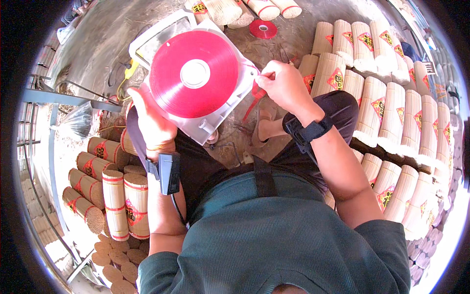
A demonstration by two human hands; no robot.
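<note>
a seated person steadies a white tape dispenser (215,117) on the lap, its big red tape roll (194,73) lying flat and facing up with a white hub at the centre. the left hand (152,122) wraps around the dispenser's near left edge, fingers closed on the plastic body beneath the roll. the right hand (284,85) sits at the dispenser's right corner, thumb and fingertips pinched shut on the free end of the red tape (254,95), which trails down from the pinch in a thin strip. both wrists carry black strapped devices, the left one with a cable running down the forearm. to the person's left, bundles of pale sticks (125,201) bound with red bands stand and lie stacked on the ground, some with red labels. to the right, more stick bundles with red diamond labels (391,112) lie in tight rows, side by side. a small spare red tape roll (263,28) rests on the dusty concrete floor (98,44) beyond the dispenser, near further bundles at the far edge.
</note>
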